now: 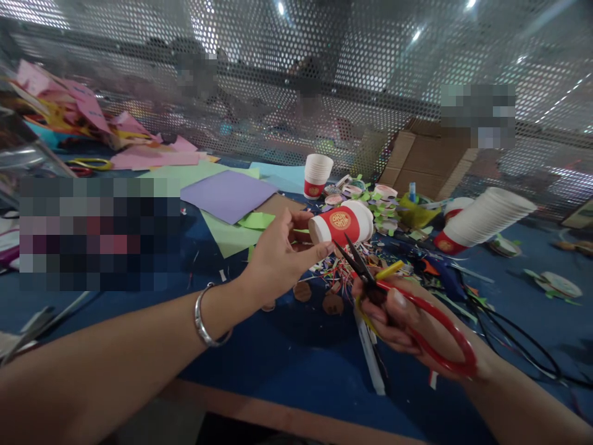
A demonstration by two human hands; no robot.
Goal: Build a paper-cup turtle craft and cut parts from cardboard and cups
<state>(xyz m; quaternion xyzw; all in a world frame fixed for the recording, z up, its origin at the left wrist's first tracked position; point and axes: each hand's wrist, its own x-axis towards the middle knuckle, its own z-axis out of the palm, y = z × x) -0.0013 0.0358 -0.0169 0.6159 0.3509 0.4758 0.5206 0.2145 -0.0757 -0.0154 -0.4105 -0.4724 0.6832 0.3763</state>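
Observation:
My left hand [282, 253], with a silver bangle at the wrist, grips a white and red paper cup [345, 224] by its base end. The cup lies on its side in the air, its rim toward the right. In my right hand [393, 315] is a pair of scissors [445, 330] with red handles and dark blades, which stand a little apart and point at the cup's lower side. A yellow part shows beside my right fingers. Below the cup lies a heap of thin coloured paper shreds [338, 267], with small brown discs [332, 303] in front of it.
Behind stand a stack of cups [319, 173] and, to the right, a tilted stack [491, 216]. Coloured paper sheets [229, 194] lie at the left back. A dark cable [514, 334] runs along the right. A cardboard box [424, 157] leans against the perforated metal screen [259, 93].

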